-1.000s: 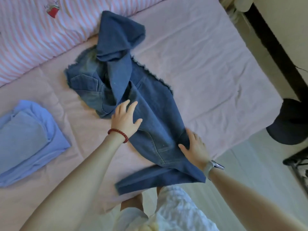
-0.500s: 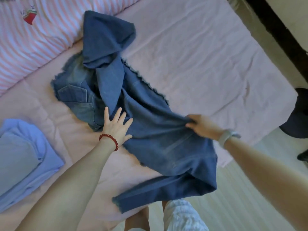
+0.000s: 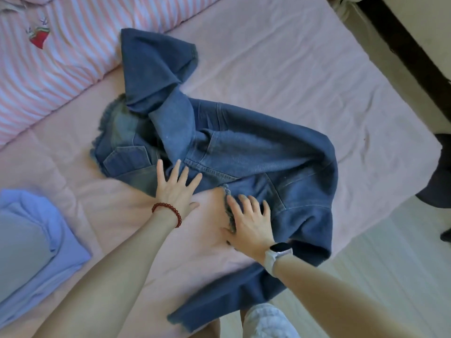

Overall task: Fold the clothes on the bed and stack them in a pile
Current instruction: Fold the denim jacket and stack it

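A dark blue denim jacket point(image 3: 256, 152) with frayed hems lies crumpled in the middle of the pink bed sheet point(image 3: 292, 69), one sleeve reaching up toward the striped duvet and another hanging over the near edge. My left hand point(image 3: 174, 191), with a red bead bracelet, presses flat on the jacket's near left part, fingers spread. My right hand point(image 3: 251, 223), with a white watch, lies flat with spread fingers on the frayed edge of the part folded over. A folded light blue garment point(image 3: 31, 250) lies at the left.
A pink and white striped duvet point(image 3: 61, 45) with a small strawberry print covers the far left of the bed. The bed's right edge drops to a pale floor point(image 3: 390, 276). A dark round object point(image 3: 436, 176) stands beside the bed at the right.
My right hand has carried the jacket's right side over toward the left and now lies flat on it near my left hand. My left hand has stayed pressed on the jacket.
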